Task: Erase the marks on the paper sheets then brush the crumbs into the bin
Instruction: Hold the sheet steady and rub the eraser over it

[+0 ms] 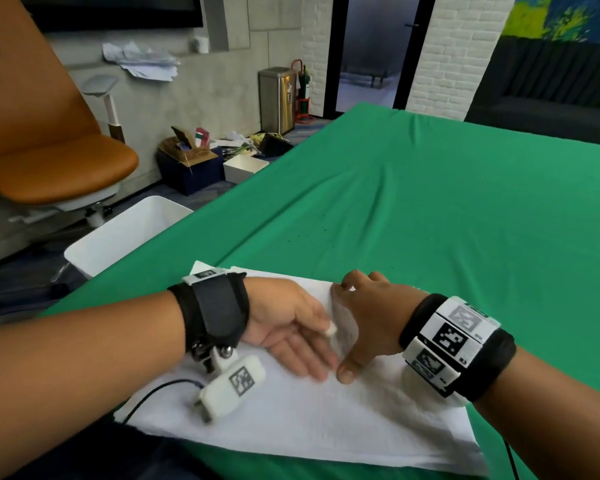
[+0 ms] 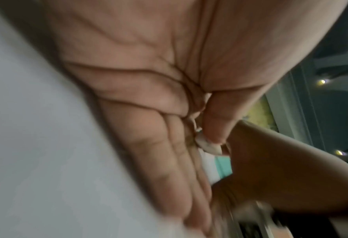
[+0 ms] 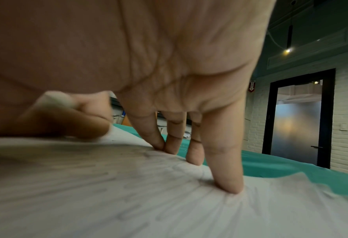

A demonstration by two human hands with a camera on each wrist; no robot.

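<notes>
White paper sheets (image 1: pixel 309 410) lie stacked on the green cloth near the table's front edge. My left hand (image 1: pixel 321 341) lies over them with its fingers stretched out and blurred. Its thumb pinches a small white eraser (image 1: pixel 330 330) against the fingers; the eraser (image 2: pixel 207 145) also shows in the left wrist view. My right hand (image 1: pixel 361 323) presses the paper (image 3: pixel 128 193) down with spread, straight fingertips (image 3: pixel 228 185) just right of the left hand. Dark eraser crumbs (image 1: pixel 312 233) dot the cloth beyond the sheets. A white bin (image 1: pixel 125 233) stands on the floor by the table's left edge.
The green cloth (image 1: pixel 447 202) covers the whole table, bare beyond the sheets. An orange chair (image 1: pixel 59 161) stands past the bin at the left. Boxes (image 1: pixel 191 168) and a steel trash can (image 1: pixel 278 98) sit on the floor farther back.
</notes>
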